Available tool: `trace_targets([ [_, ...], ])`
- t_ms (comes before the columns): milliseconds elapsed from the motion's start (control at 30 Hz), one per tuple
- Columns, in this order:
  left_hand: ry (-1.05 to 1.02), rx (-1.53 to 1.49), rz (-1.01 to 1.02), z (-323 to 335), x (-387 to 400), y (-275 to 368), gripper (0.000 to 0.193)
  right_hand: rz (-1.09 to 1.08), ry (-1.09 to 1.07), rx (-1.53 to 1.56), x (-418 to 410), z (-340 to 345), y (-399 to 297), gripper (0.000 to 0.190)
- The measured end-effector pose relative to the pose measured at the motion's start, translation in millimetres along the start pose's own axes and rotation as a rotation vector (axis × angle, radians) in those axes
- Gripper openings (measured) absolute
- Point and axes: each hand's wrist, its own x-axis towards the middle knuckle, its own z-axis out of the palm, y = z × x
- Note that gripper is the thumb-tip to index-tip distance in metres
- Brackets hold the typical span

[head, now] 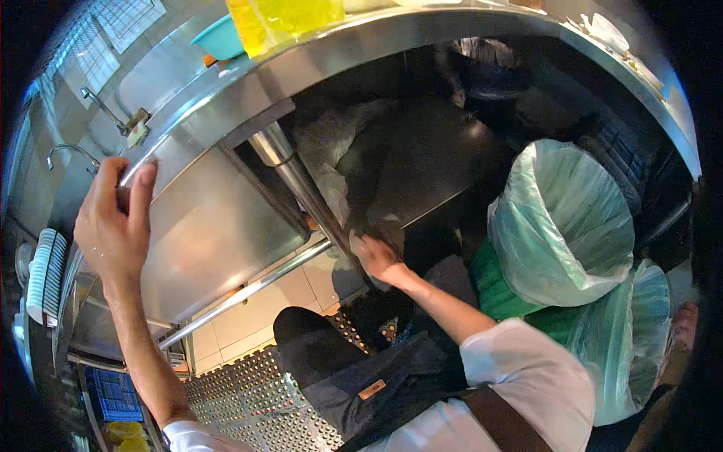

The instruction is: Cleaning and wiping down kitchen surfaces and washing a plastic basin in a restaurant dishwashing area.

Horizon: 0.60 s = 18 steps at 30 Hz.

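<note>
My left hand [116, 226] grips the rolled rim of a stainless steel sink counter [192, 121], with thumb and fingers hooked over the edge. Water drops show on that wrist and forearm. Low under the counter, my right hand [381, 261] reaches in beside a round steel table leg [305, 192]. It is blurred and lies against something dark and greyish, so whether it holds anything is unclear. Behind the leg hangs crumpled translucent plastic sheeting [327, 141]. A steel sink basin [220, 226] bulges down left of the leg.
Two green bins with liners, one upright [559, 226] and one lower [621, 344], stand at my right. A steel crossbar [248, 294] runs low above a perforated rubber mat [254, 390]. Stacked dishes [45, 277] are at the left. A person's hand [458, 99] shows beyond the dark space.
</note>
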Motion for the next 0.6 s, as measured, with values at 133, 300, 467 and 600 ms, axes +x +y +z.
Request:
trace_targets([
  [133, 0.088, 0.004, -0.012, -1.9, -3.2, 3.0, 0.032, 0.836, -0.206, 1.107, -49.7, -13.5, -33.6, 0.022],
  [300, 0.072, -0.039, -0.022, -7.5, -4.9, 1.9, 0.034, 0.989, -0.170, 2.103, -36.3, -64.7, -32.7, 0.034],
  [467, 0.083, -0.053, -0.020, -1.8, -5.7, 0.9, 0.035, 0.507, 0.095, 1.433, 46.7, -153.8, -34.0, 0.041],
  [600, 0.062, -0.018, -0.024, -3.3, -3.7, 0.4, 0.028, -0.013, -0.178, 0.040, 84.8, -89.3, 29.6, 0.042],
])
